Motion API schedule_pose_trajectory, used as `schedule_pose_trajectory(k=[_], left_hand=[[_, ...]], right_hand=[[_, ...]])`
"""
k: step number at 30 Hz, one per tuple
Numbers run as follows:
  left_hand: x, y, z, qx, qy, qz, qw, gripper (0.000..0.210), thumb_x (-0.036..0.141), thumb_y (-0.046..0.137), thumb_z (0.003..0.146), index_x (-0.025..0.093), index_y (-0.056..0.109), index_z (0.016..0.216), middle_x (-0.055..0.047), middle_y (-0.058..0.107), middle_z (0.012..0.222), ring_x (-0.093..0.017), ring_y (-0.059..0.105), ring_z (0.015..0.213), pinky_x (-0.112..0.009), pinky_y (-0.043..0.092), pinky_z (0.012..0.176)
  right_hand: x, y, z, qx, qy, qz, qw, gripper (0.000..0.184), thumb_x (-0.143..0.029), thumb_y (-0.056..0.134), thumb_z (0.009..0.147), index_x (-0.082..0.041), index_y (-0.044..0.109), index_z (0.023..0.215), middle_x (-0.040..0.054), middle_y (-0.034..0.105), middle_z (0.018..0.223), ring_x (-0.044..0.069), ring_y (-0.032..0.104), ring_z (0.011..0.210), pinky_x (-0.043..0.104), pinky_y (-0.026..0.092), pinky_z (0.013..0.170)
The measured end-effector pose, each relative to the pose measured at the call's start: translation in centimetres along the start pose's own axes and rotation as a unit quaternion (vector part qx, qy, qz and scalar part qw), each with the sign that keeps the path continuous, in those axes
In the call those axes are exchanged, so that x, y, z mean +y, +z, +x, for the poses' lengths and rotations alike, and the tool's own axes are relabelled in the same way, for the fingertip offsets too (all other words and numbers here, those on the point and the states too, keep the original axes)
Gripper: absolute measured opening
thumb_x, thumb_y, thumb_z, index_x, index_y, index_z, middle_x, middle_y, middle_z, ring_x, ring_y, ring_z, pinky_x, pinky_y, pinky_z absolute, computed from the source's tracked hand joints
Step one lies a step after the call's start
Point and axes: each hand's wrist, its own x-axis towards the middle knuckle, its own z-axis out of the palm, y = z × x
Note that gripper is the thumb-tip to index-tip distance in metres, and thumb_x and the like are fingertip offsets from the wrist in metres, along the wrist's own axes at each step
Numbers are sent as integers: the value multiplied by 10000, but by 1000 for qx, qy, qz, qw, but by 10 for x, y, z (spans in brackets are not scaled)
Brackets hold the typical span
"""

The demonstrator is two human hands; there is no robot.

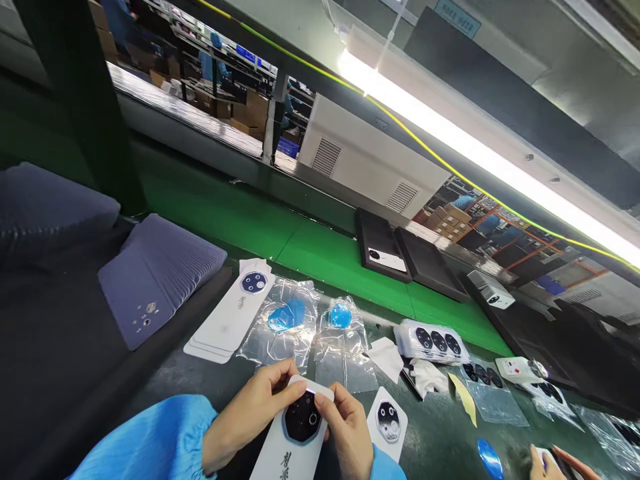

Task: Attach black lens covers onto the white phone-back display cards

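Both hands are closed on one white panel (295,459) in the head view, which sits at the bottom of the scene, tilted, with its top end pointing to 1 o'clock. Taking that panel as the centre of the clock, the left hand (261,400) pinches its upper left edge from 10 o'clock, thumb lying on the front near the dark disc (299,421). From 3 o'clock the right hand (349,425) holds the upper right corner, its thumb also on the front. Just past that hand, also at 3 o'clock, lies a loose white panel (373,417) with a silvery-black disc. Farther out that way are a blue film (489,459) and another person's hands (545,465) at the lower right edge. A small pile of white panels (217,327) lies at 11 o'clock, and a fanned stack of blue-grey panels (160,267) is beyond it, nearer 10. At 12 o'clock is a clear bag (257,337) with blue film on it; a second clear bag (350,363) is at 1. Farther off at 1 o'clock, a black tray (376,230) carries a white piece. Wrapped packs (407,340) with black discs lie at 2 o'clock, near crumpled tissue (430,378).
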Motion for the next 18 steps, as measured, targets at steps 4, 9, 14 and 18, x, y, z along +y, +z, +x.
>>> schedule_pose_trajectory(k=[4,9,14,18], left_hand=[[0,-1,0,11,-3,35,999,474,676,525,692,231,367,652,67,343,625,-149,347,627,-266,298,596],[-2,1,-2,35,5,77,996,364,560,532,713,235,381,656,62,380,619,-161,366,635,-272,291,598],[-3,1,-3,51,17,89,995,340,538,525,751,242,385,660,57,398,622,-173,399,651,-275,297,608],[-4,1,-2,30,27,45,998,458,689,442,767,235,420,711,40,440,679,-179,432,704,-281,354,655]], right_hand=[[-16,3,-2,-33,16,-47,998,612,-784,649,556,-198,473,581,-79,352,503,79,294,471,226,251,464],[-15,2,-2,-50,-20,-74,996,599,-770,610,628,-195,450,581,-61,364,546,95,294,542,231,282,534],[-2,5,-1,-29,-38,-58,997,567,-724,620,670,-190,447,590,-53,375,563,99,298,565,229,286,548],[-1,9,1,26,-48,-5,999,561,-720,666,626,-195,476,569,-66,352,517,94,288,518,234,287,514]])
